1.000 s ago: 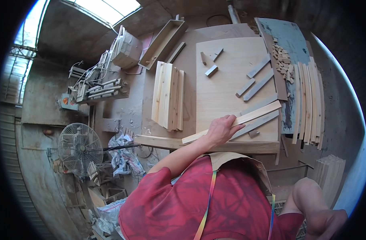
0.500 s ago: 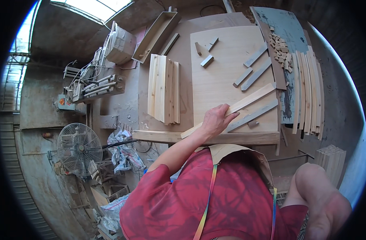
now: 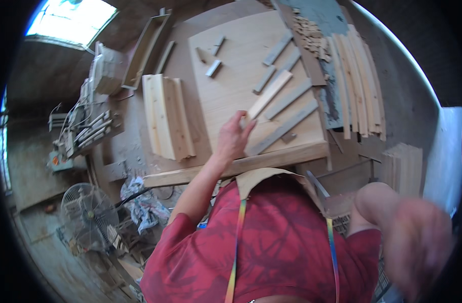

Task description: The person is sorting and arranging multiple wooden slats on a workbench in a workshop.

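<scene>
My left hand (image 3: 232, 137) is closed, thumb and fingers pinching a pale wooden strip (image 3: 270, 96) near its near end. The strip slants away to the right over a light wooden board (image 3: 215, 96), its far end crossing a grey metal bar. Beside it lie more grey bars, a long one (image 3: 284, 129) near the board's front edge and another (image 3: 290, 99) just right of the strip. My right hand (image 3: 420, 242) is raised at the lower right, away from the board; motion blur hides its fingers.
A stack of pale planks (image 3: 162, 118) stands left of the board. Small wood blocks (image 3: 311, 38) and long slats (image 3: 357, 83) lie on the right. A wooden rail (image 3: 241, 164) runs along the bench front. At the lower left stands a fan (image 3: 89, 217).
My left hand has shifted the wooden strip off a grey bar, further away and leftward, uncovering that bar. My right hand has moved and is blurred. The whole view has tilted.
</scene>
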Available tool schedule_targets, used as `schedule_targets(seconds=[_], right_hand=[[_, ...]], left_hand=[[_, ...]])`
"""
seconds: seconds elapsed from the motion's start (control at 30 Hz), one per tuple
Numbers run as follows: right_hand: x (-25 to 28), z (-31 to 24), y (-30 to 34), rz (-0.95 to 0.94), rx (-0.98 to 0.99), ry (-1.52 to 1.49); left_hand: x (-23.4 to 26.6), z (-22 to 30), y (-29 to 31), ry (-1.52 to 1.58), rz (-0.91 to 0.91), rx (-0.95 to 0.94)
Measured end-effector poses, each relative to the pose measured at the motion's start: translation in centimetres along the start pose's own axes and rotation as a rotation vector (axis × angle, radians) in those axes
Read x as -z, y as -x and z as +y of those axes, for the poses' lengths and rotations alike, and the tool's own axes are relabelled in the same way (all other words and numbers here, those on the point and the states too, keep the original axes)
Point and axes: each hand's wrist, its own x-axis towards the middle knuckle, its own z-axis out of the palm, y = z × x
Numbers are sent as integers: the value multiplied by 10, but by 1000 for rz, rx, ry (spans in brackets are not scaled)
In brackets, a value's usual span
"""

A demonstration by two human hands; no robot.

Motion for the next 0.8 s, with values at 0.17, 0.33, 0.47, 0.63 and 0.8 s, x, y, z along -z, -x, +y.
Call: schedule_targets(seconds=[0.17,0.33,0.47,0.63,0.8], right_hand=[[21,91,176,-318,-1332,479],[11,111,305,-109,-1835,113],[9,122,324,38,-1728,31],[20,149,344,132,-1763,-6],[29,198,369,-12,-1830,47]], left_hand=[[-11,-4,-8,-38,0,-167],[-34,9,-23,-104,-65,-290],[-36,12,-28,-114,-10,-327],[-56,4,-43,99,148,-277],[-73,-12,-65,127,178,-167]])
